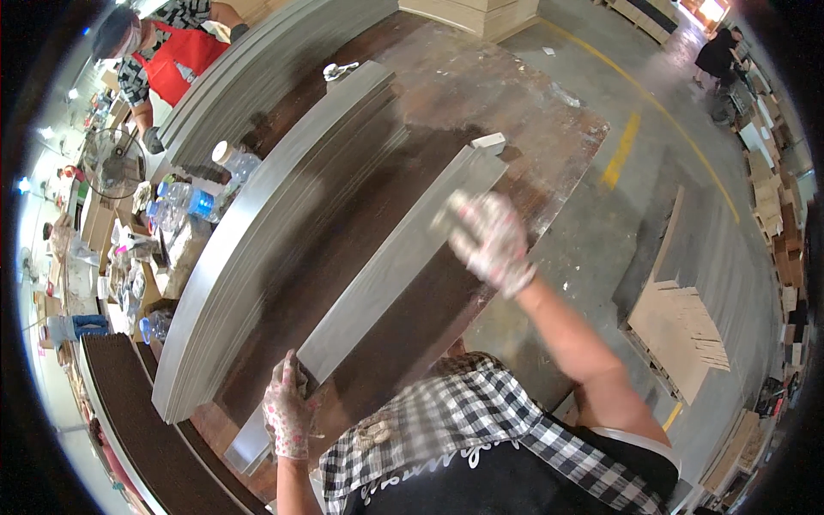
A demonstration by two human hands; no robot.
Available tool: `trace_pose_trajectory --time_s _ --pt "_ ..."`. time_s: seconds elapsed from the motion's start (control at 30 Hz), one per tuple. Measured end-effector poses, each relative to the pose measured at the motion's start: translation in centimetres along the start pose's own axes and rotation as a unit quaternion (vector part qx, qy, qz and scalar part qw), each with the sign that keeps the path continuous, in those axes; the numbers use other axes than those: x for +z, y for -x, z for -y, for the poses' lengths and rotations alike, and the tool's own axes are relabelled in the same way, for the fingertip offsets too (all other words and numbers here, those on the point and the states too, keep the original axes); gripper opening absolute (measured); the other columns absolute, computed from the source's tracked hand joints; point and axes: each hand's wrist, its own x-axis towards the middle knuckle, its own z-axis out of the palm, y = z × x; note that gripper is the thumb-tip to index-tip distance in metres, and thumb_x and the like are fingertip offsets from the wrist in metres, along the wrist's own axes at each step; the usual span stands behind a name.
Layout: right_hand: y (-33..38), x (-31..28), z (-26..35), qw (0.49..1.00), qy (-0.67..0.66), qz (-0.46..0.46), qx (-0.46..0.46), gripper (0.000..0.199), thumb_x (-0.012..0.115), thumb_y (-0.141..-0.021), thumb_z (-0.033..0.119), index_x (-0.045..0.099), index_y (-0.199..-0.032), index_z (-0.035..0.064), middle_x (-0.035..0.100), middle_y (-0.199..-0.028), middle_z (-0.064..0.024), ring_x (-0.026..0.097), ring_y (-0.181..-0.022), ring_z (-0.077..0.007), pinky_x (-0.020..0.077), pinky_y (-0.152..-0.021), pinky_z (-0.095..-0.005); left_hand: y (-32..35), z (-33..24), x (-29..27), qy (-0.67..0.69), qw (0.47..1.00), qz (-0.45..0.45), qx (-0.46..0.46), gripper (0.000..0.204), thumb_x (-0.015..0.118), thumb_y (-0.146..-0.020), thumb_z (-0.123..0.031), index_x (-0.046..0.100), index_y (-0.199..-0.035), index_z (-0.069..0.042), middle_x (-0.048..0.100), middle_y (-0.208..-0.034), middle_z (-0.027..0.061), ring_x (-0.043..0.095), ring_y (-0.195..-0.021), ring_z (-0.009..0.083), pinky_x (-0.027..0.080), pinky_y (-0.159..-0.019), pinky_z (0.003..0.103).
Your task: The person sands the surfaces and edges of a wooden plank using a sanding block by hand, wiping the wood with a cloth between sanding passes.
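A long, narrow grey board (399, 249) lies slantwise on the dark worktable in front of me. My left hand (287, 408), in a patterned glove, is closed on the board near its lower left end. Over the upper part of the board is my right hand (493, 240), gloved alike and smeared by motion. Its fingers are bent round something small and greyish at the board's face, too blurred to name. Just beyond the board's far end rests a small white block (489, 141).
A tall stack of grey boards (266, 202) stands left of mine, another (283, 60) behind it. Plastic bottles (184, 202) and a fan (114, 163) are at left. A co-worker in a red apron (180, 60) stands far left. More boards (678, 318) lie on the right-hand floor.
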Motion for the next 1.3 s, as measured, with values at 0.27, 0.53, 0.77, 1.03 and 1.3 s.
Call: trace_pose_trajectory --time_s 0.27,0.53,0.77,1.03,1.3 --pt "2.2 2.0 10.9 0.989 -0.148 0.008 -0.031 0.039 0.069 -0.084 0.025 0.067 -0.121 0.0147 0.061 -0.098 -0.0087 0.058 -0.086 -0.0269 0.0512 -0.074 -0.0416 -1.2 -1.7 -0.1 -0.004 1.0 0.024 0.0 0.092 0.087 -0.065 -0.015 0.046 -0.147 -0.01 0.06 -0.13 0.0143 0.064 -0.108 0.0363 0.054 -0.089 0.043" --pt "-0.7 2.1 4.0 0.995 -0.004 -0.08 0.053 0.031 0.07 -0.087 0.025 0.065 -0.111 0.007 0.057 -0.094 -0.0129 0.057 -0.088 -0.0277 0.0518 -0.075 -0.0419 -1.1 -1.1 0.5 0.007 1.0 0.023 0.003 0.095 0.083 -0.065 -0.008 0.041 -0.15 -0.012 0.058 -0.136 0.0123 0.063 -0.11 0.0362 0.053 -0.091 0.043" --pt "3.9 3.7 17.4 0.959 -0.258 0.085 -0.08 0.042 0.076 -0.082 0.022 0.064 -0.121 0.01 0.06 -0.105 -0.0106 0.057 -0.096 -0.0249 0.0506 -0.085 -0.0394 0.6 0.0 -0.6 0.062 0.997 -0.034 0.041 0.083 0.081 -0.071 -0.007 0.046 -0.147 -0.012 0.058 -0.136 0.0132 0.063 -0.11 0.0369 0.053 -0.093 0.043" --pt "2.9 3.8 13.0 0.998 -0.047 -0.032 0.018 0.058 0.078 -0.08 0.014 0.059 -0.135 0.0099 0.055 -0.111 -0.0151 0.056 -0.103 -0.032 0.0491 -0.089 -0.0446 13.8 19.8 -2.5 0.028 0.952 -0.195 -0.233 0.025 0.072 -0.088 -0.01 0.073 -0.113 -0.009 0.067 -0.102 0.0109 0.07 -0.089 0.0275 0.056 -0.078 0.036" --pt "9.0 7.3 35.1 0.936 -0.288 0.096 -0.178 0.039 0.069 -0.079 0.018 0.069 -0.118 0.0113 0.068 -0.094 -0.0067 0.06 -0.083 -0.0253 0.053 -0.079 -0.0405 16.9 25.1 0.1 0.268 0.933 -0.205 -0.129 0.026 0.072 -0.084 -0.002 0.072 -0.11 -0.004 0.062 -0.093 0.0109 0.065 -0.085 0.0241 0.052 -0.079 0.033"
